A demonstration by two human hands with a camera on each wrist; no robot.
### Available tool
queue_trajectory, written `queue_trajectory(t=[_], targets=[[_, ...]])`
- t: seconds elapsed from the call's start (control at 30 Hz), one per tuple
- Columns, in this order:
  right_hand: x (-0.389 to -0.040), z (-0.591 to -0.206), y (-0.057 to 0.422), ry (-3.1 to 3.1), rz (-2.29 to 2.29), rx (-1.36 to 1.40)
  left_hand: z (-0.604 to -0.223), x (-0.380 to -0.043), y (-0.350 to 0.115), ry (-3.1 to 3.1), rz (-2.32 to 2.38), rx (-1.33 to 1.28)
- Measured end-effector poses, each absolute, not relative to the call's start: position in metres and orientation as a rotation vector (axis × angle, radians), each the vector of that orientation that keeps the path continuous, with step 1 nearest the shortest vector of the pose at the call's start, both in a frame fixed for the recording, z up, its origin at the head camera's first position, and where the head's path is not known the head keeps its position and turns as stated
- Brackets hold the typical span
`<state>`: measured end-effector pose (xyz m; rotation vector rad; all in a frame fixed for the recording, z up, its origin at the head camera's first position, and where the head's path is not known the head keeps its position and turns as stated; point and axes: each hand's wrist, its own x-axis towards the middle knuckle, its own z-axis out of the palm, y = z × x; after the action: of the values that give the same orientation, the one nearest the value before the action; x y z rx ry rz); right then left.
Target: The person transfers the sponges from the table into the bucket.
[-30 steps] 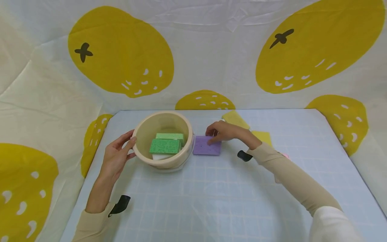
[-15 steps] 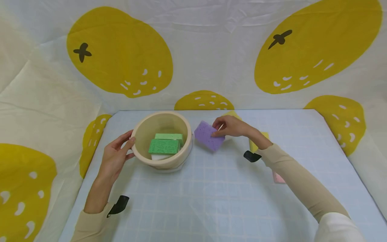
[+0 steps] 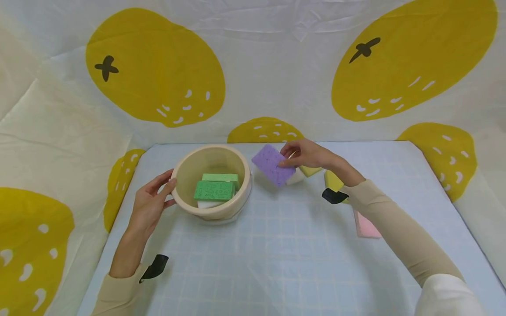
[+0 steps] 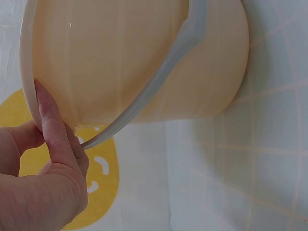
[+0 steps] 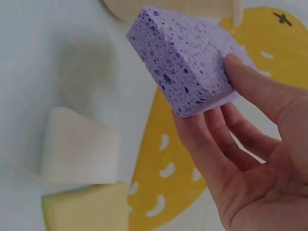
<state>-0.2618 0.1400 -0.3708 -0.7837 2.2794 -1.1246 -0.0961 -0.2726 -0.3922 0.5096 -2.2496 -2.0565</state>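
Observation:
A cream bucket [image 3: 237, 210] stands at the back left of the table, its mouth tipped toward the head camera. My left hand [image 3: 150, 208] pinches its rim from the left, with fingers and thumb on either side of the edge. Inside lie a dark green sponge [image 3: 213, 191], a light green sponge [image 3: 221, 177] and a white piece [image 3: 207, 204] partly hidden beneath. To the right of the bucket, my right hand [image 3: 312, 154] holds a purple sponge [image 3: 272, 164] up off the table between thumb and fingers. Its pores show clearly in the right wrist view.
Behind and below the purple sponge lies a white block [image 5: 82, 147] beside a yellow sponge [image 5: 89, 209]. Another yellow sponge [image 3: 333, 181] and a pink sponge [image 3: 365, 226] lie partly under the right forearm. A grey handle [image 4: 139, 103] hangs along the bucket's side.
My right hand has lifted the purple sponge off the table, tilting it and moving it back and slightly right. The white block now shows behind it. My left hand stays at the rim.

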Motion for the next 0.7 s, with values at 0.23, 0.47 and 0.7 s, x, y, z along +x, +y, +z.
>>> queue_trajectory(t=[0.23, 0.47, 0.7], targets=[[-0.264, -0.35, 0.137, 2.282, -1.162, -0.74, -0.392, -0.097, -0.274, -2.259, -2.063, 0.517], [-0.266, -0.331, 0.132, 2.236, -1.206, -0.781, -0.393, -0.097, -0.272, -2.26, -2.063, 0.528], [-0.268, -0.316, 0.118, 2.236, -1.194, -0.823, -0.391, -0.097, -0.272, -2.266, -2.053, 0.533]])
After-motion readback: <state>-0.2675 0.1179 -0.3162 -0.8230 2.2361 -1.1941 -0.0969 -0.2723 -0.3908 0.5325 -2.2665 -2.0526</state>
